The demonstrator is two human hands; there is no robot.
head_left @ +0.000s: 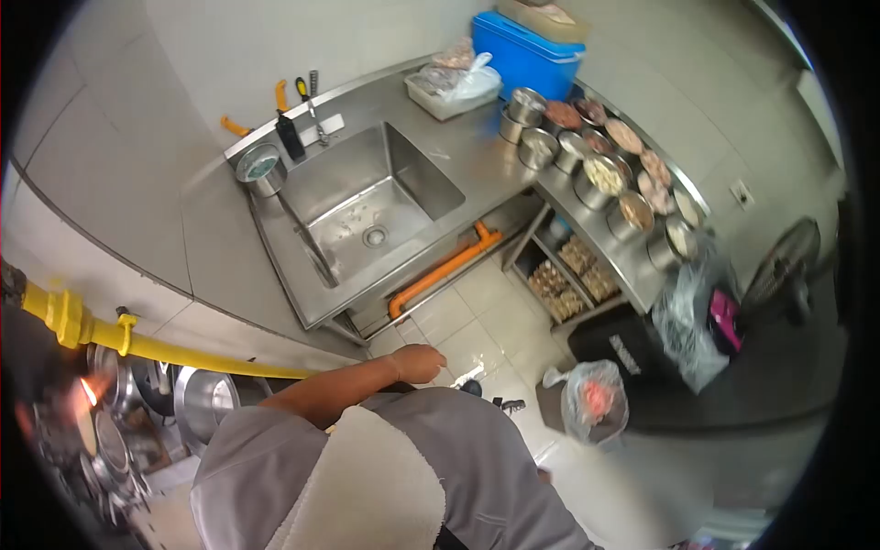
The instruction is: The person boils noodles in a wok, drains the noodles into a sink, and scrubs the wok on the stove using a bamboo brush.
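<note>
My left hand [420,364] is held out in front of my body, above the tiled floor. Its fingers look curled in, seen from the back; whatever is in them, if anything, is hidden. The hand touches no surface that I can see. Nearest to it are the steel sink counter [316,310] ahead and an orange pipe [440,272] under that counter's front. A cream cloth [367,481] lies over my grey clothing. My right hand is not in view.
A yellow pipe [211,359] and a burner flame [89,392] are at left, near pans. The sink [335,225] is ahead. Several steel food containers [600,179] line the right counter, with a blue cooler [527,57] behind. A bagged bin [594,403] stands on the floor.
</note>
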